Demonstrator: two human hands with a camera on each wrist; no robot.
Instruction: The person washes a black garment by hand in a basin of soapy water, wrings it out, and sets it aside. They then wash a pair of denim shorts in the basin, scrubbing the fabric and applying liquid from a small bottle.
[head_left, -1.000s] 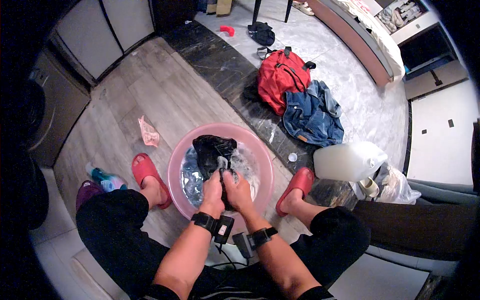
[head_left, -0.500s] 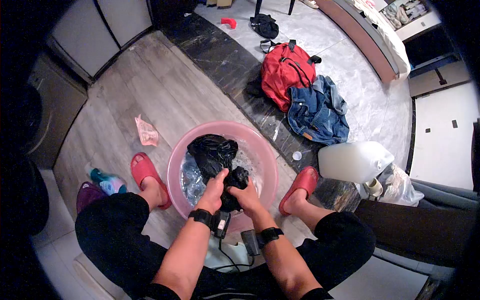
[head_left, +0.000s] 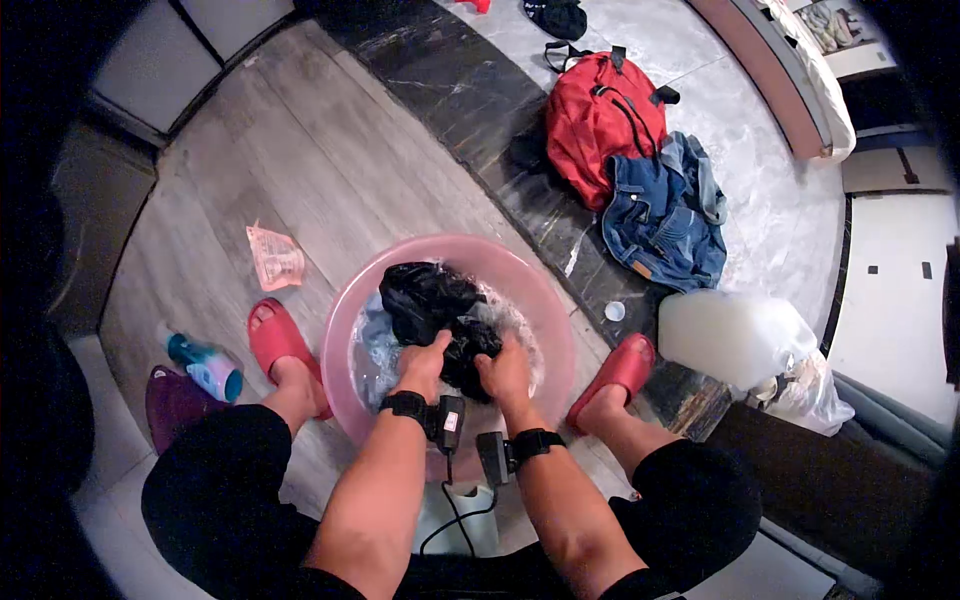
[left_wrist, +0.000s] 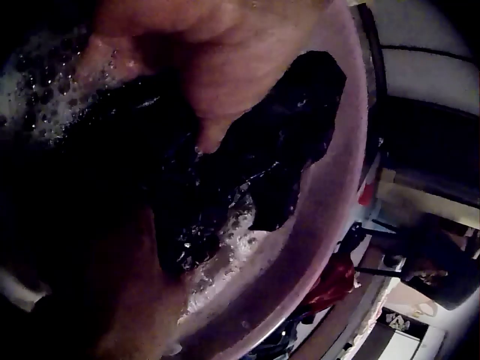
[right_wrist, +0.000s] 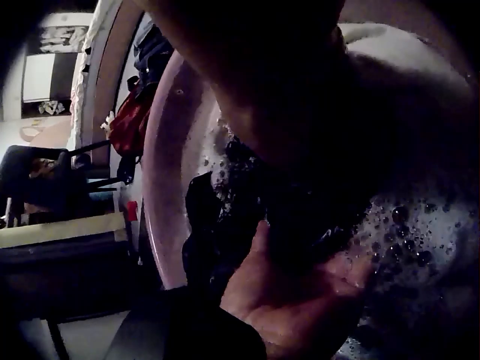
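Note:
Soapy water and a wet black cloth (head_left: 425, 300) fill much of the pink basin (head_left: 556, 350) between the feet. My left hand (head_left: 422, 366) grips the cloth's near left side, thumb on top. Opposite it, my right hand (head_left: 508, 371) holds the near right side of the bunched cloth. The fingers of both are partly hidden by cloth and suds. In the left wrist view, the left hand (left_wrist: 225, 60) has its thumb pressed into the dark cloth (left_wrist: 300, 112). The right wrist view is dark; the left hand (right_wrist: 292, 300) shows there beside the cloth.
Red slippers (head_left: 281, 341) are on the feet either side of the basin. Beyond it lie a red backpack (head_left: 595, 125), a denim garment (head_left: 660, 225) and a white jug (head_left: 735, 337). At left are a pink packet (head_left: 275, 258), a blue-green bottle (head_left: 208, 370) and a purple item (head_left: 180, 408).
My hands have moved apart, the right one to the right, and the black cloth is spread between them. The head view has shifted, so the backpack and denim appear farther right.

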